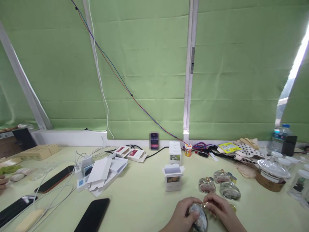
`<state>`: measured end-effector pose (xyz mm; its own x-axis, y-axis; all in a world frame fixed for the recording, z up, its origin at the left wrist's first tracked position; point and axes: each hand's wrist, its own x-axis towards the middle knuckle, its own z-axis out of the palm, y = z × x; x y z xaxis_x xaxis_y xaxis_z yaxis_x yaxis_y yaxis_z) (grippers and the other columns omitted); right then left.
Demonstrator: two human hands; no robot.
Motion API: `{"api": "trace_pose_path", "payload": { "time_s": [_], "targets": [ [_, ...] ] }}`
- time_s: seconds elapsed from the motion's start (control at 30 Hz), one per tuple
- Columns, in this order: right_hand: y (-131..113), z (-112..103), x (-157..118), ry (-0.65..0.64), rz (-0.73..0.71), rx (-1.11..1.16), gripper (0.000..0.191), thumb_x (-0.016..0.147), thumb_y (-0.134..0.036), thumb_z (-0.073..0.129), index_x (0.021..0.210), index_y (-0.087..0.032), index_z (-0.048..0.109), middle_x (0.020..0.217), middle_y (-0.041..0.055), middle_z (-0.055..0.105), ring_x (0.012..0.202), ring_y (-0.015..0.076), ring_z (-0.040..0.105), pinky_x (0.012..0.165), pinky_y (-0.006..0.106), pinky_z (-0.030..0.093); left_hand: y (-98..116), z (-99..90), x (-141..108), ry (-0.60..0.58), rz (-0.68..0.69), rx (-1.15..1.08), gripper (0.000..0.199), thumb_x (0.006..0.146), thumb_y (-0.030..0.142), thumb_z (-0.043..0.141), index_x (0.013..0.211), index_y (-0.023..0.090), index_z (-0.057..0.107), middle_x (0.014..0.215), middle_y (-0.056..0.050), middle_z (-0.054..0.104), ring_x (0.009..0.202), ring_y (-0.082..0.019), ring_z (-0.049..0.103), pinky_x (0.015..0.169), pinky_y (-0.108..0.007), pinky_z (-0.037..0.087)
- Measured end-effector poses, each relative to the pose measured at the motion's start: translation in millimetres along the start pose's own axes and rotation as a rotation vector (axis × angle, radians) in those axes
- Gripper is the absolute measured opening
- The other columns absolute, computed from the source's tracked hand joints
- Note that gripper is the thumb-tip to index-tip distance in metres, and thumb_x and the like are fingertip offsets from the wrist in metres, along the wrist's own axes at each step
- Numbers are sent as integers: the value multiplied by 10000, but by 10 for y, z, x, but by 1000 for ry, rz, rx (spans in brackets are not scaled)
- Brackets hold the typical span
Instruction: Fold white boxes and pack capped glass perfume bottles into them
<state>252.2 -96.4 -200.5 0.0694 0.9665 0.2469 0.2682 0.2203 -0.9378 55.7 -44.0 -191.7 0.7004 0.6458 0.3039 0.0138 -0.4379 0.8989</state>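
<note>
My left hand [184, 214] is wrapped round a rounded glass bottle [199, 218] low in the view, its thumb across the face. The fingertips of my right hand [217, 207] pinch the small gold neck [204, 205] at the top of this bottle. Just beyond my hands lie three similar glass bottles [207, 185], [221, 176], [229, 190], with small gold caps [233, 179] beside them. An open white box [173, 178] stands upright to the left of the bottles, flaps spread. Behind it is another white box [175, 152].
Flattened white cartons [102, 174] and cables lie at left, with a dark phone [93, 214] nearer. A round lidded container [272, 174], clear jars [300, 183] and a water bottle [281, 137] occupy the right. An orange-labelled tub [188, 150] stands near the wall.
</note>
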Motion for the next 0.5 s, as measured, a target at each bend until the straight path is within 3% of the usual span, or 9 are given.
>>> {"api": "trace_pose_path", "payload": {
  "time_s": [0.3, 0.5],
  "targets": [
    [39, 25, -30, -47, 99, 60, 322, 785, -509, 601, 727, -192, 624, 463, -64, 478, 386, 85, 408, 392, 191, 277, 5, -4, -1, -10, -3, 26, 454, 808, 505, 536, 1067, 153, 661, 981, -94, 685, 911, -242, 608, 825, -306, 449],
    [90, 42, -4, -95, 147, 220, 380, 718, -551, 658, 701, -185, 557, 466, -57, 543, 349, 73, 460, 355, 166, 291, 21, -7, 1, -13, 25, 56, 421, 819, 469, 524, 1067, 157, 660, 990, -96, 685, 916, -239, 611, 852, -311, 440]
  ]
}}
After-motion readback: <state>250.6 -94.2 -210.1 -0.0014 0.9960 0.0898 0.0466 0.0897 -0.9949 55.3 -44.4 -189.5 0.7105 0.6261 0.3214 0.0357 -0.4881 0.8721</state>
